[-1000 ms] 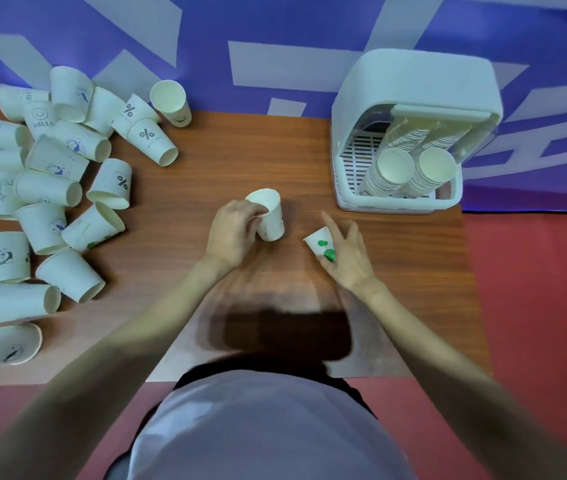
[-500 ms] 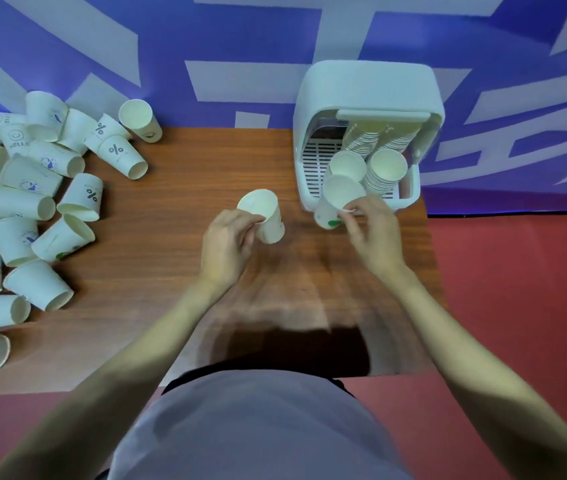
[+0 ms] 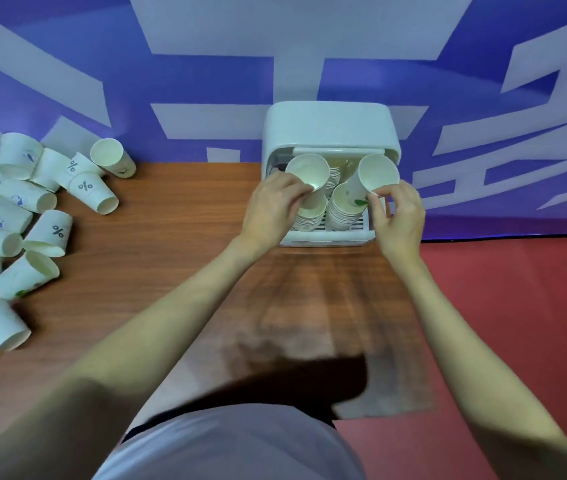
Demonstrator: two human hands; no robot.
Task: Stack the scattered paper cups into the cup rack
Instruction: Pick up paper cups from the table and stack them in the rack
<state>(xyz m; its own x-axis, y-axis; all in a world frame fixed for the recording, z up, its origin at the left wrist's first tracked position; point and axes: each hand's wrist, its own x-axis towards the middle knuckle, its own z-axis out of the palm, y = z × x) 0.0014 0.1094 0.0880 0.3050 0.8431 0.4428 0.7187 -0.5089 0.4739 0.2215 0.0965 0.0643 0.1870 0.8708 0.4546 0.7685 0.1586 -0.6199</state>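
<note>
Holding a paper cup in each hand, I have both at the open front of the white cup rack, which stands at the far right corner of the wooden table, against the blue and white wall. My left hand pinches the rim of a plain cup over the left stack; my right hand pinches the rim of a cup with a green mark over the right stack. Whether either cup touches the stack beneath it I cannot tell, since my fingers and the cups cover the joins. The rack's right side sits close to the table's right edge, where red floor begins. A broad bare stretch of wood lies between the rack and the scattered cups heaped at the far left, several with percent signs. That heap runs off the left border, so its full extent is cut off. The near table edge is hidden behind my pale shirt and forearms, and the wood near me is smeared with blur. The rack's interior behind the cups is hard to make out.
</note>
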